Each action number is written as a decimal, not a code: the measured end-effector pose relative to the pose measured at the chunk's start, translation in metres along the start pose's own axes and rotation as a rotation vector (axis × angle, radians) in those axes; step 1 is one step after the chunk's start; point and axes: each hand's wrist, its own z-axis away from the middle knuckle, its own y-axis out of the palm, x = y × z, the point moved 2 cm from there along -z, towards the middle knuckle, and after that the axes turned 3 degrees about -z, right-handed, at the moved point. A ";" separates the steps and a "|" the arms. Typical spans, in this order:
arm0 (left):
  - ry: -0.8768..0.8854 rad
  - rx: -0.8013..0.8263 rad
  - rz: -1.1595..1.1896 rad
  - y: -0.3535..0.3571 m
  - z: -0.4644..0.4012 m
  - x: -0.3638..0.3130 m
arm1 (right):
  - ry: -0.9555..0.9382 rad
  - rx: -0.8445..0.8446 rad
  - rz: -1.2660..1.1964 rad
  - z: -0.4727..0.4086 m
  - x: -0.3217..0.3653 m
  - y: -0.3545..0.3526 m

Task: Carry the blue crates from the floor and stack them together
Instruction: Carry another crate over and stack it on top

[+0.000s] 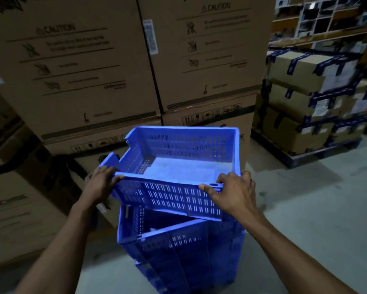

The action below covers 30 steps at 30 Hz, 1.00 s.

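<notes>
Dim warehouse, pale concrete floor, tall brown cartons with caution markings stacked behind, a pallet of taped boxes off to the right, shelving in the far corner. Top blue crate is held in the air, tilted, near edge low, just over the stacked blue crates standing on the floor below it. Whether it touches the stack at the right corner can't be told. Crate look: bright blue plastic, rectangular, open top, slotted vent rows on the walls, solid bottom (pale scuffs or dust inside), left wall has a notched gap in the rim. Left hand grips the near-left corner, fingers curled over the rim. Right hand grips the near-right rim, thumb on the outer face, fingers over the edge. Both forearms bare, reaching in from the bottom.
</notes>
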 end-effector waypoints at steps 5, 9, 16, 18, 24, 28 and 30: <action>-0.093 -0.050 -0.001 0.000 0.020 -0.023 | 0.019 0.069 -0.026 -0.034 -0.015 0.005; -0.103 -0.044 -0.052 -0.016 0.054 -0.084 | -0.101 0.063 -0.060 -0.093 -0.064 -0.002; -0.127 -0.033 -0.149 -0.026 0.128 -0.168 | -0.152 0.186 -0.073 -0.142 -0.100 -0.023; -0.143 -0.017 -0.136 -0.025 0.136 -0.170 | -0.174 0.205 -0.034 -0.144 -0.102 -0.022; -0.131 -0.226 -0.026 -0.024 0.118 -0.136 | -0.235 0.075 0.041 -0.114 -0.090 -0.031; -0.101 -0.171 0.099 -0.003 0.072 -0.074 | -0.141 -0.018 0.058 -0.048 -0.065 -0.017; -0.033 -0.080 0.145 0.012 0.044 -0.045 | -0.088 -0.026 0.066 -0.024 -0.047 -0.011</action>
